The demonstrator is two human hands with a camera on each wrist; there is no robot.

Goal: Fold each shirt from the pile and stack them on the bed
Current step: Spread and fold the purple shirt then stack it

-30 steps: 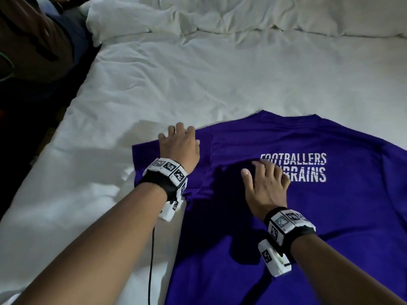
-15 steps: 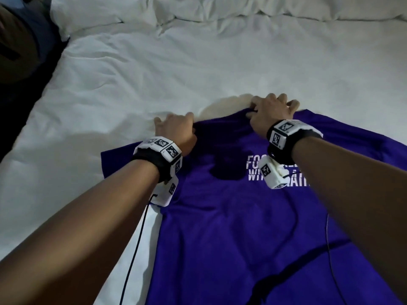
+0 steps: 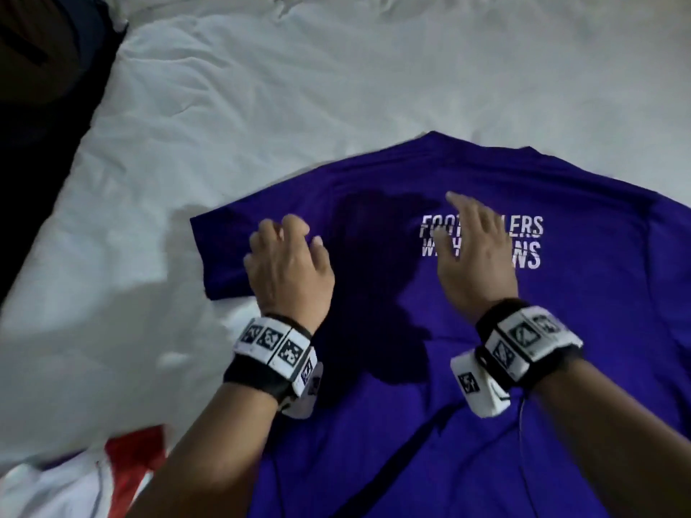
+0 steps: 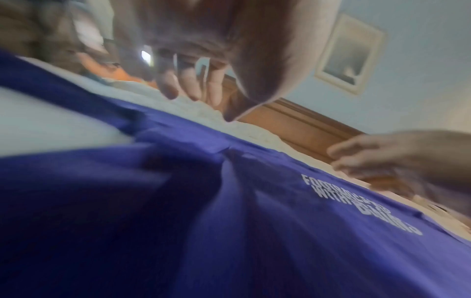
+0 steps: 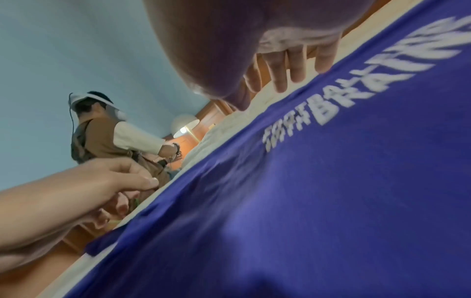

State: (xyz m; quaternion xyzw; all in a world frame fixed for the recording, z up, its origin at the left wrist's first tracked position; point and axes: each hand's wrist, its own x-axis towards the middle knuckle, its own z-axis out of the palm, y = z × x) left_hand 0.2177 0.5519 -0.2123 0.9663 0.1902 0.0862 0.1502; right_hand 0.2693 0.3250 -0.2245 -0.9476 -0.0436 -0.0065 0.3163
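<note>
Purple shirt (image 3: pixel 467 368) spread flat on the white bed (image 3: pixel 261 125), toward its near edge, white lettering facing up. Left hand (image 3: pixel 289 271) over the shirt's left sleeve, fingers (image 4: pixel 190 85) loosely curled, holding nothing. Right hand (image 3: pixel 476 256) over the lettering, fingers (image 5: pixel 297 64) straight and slightly spread. Red and white cloth (image 3: pixel 93 480) at the near left corner of the bed

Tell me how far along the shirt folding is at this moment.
Done: the purple shirt lies spread flat on the bed, print side up. No folded stack is in view. In hand: the left hand hovers by the sleeve, fingers loosely curled, and the right hand is open over the lettering; neither grips cloth. Left: every fold on this shirt, stacking it, plus the red and white clothes at the near edge.
</note>
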